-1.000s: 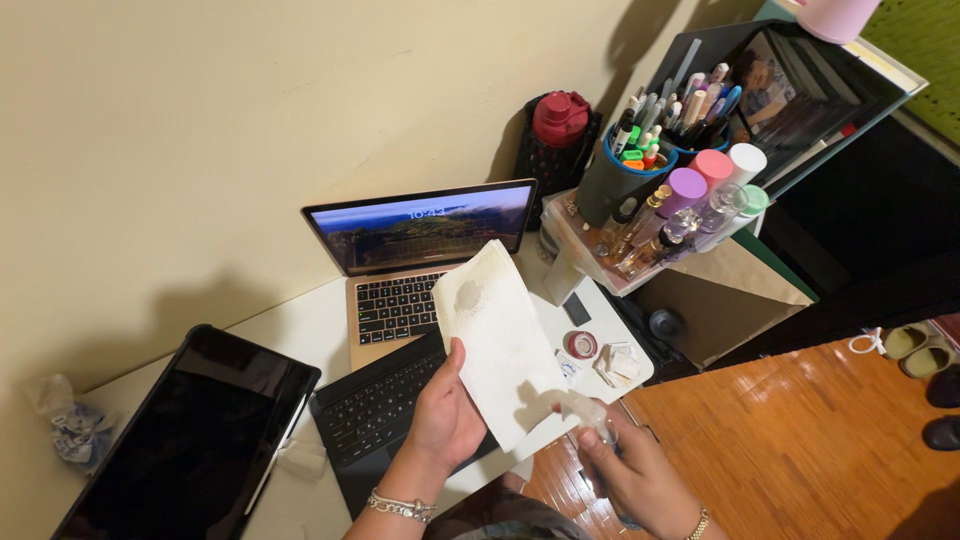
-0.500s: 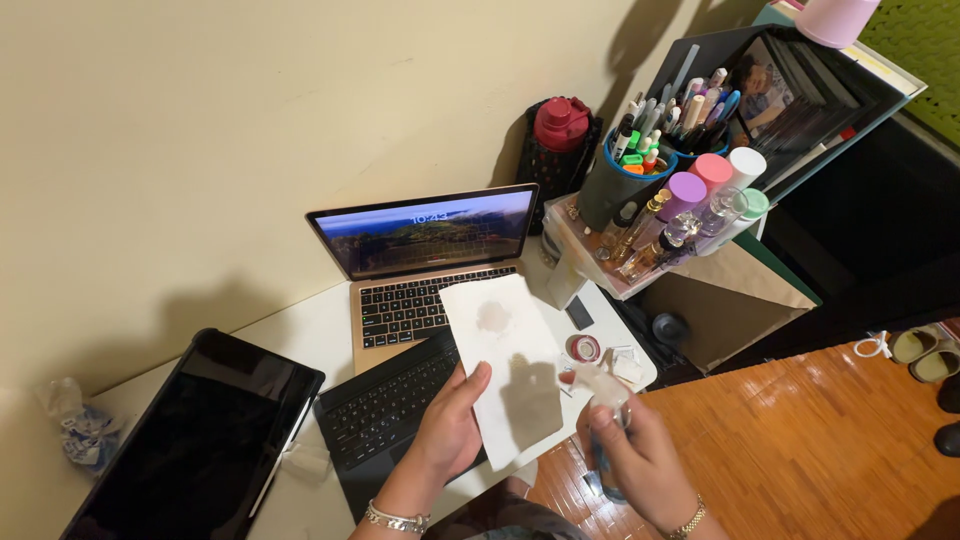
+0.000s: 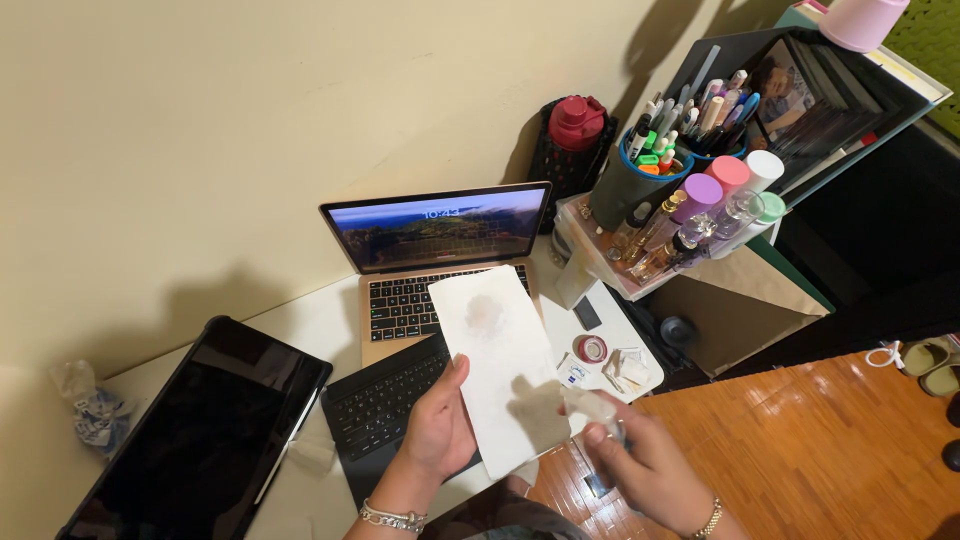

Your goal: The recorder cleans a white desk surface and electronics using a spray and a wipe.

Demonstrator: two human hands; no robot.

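Head view: your left hand [image 3: 438, 428] pinches the lower left edge of a white cloth [image 3: 503, 363], thumb on its face and fingers behind; your right hand [image 3: 648, 470] is closed round a small clear bottle [image 3: 598, 412], its top aimed at the cloth's lower right part and just beside it.

The cloth is a long flat rectangle, pale and slightly creased; a faint greyish damp blot sits near its upper end, and the shadow of your right hand darkens its lower right. It hangs in the air over the black keyboard [image 3: 385, 404] and the front of the laptop [image 3: 430, 262], above the white desk [image 3: 310, 325].

Against half a second ago, the cloth stands a little higher and further left; the blot lies in much the same spot on it; your right hand has dropped slightly, and the bottle sits nearer the sheet's lower edge. A second ago the cloth leaned more steeply, its top corner curled toward the screen.

The cloth's long axis runs from the lower right, by your hands, up to the upper left, toward the laptop; its face is turned to you.

Further out: a dark tablet [image 3: 195, 435] at left, a tape roll [image 3: 591, 348] at right.
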